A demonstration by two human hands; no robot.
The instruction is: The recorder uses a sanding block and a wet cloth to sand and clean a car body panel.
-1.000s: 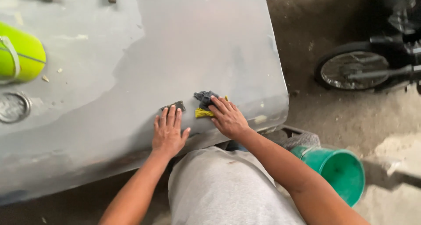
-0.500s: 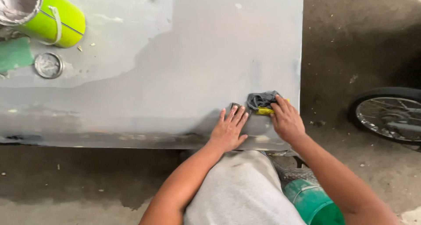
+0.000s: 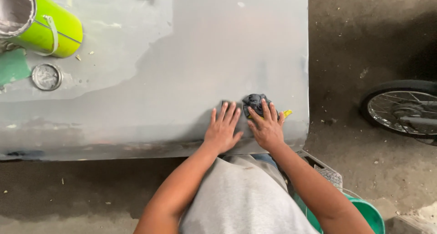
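A large grey primed metal panel (image 3: 191, 56) lies flat in front of me. My left hand (image 3: 222, 130) rests flat on it near the front edge, fingers spread, over a small dark piece of abrasive sheet (image 3: 224, 104) that peeks out at the fingertips. My right hand (image 3: 266, 127) presses down on a crumpled dark grey pad (image 3: 254, 102) with a yellow piece (image 3: 287, 113) showing beside it. Both hands sit side by side at the panel's near right corner.
A lime-green can (image 3: 43, 24) lies on its side at the panel's far left, with a round metal lid (image 3: 46, 77) near it. A green bucket (image 3: 366, 216) stands by my right leg. A spoked wheel (image 3: 403, 108) stands on the concrete floor to the right.
The view has shifted, so the panel and hands sit further right and lower in the frame. Both hands stay pressed on the panel, with the right hand's pad moved slightly.
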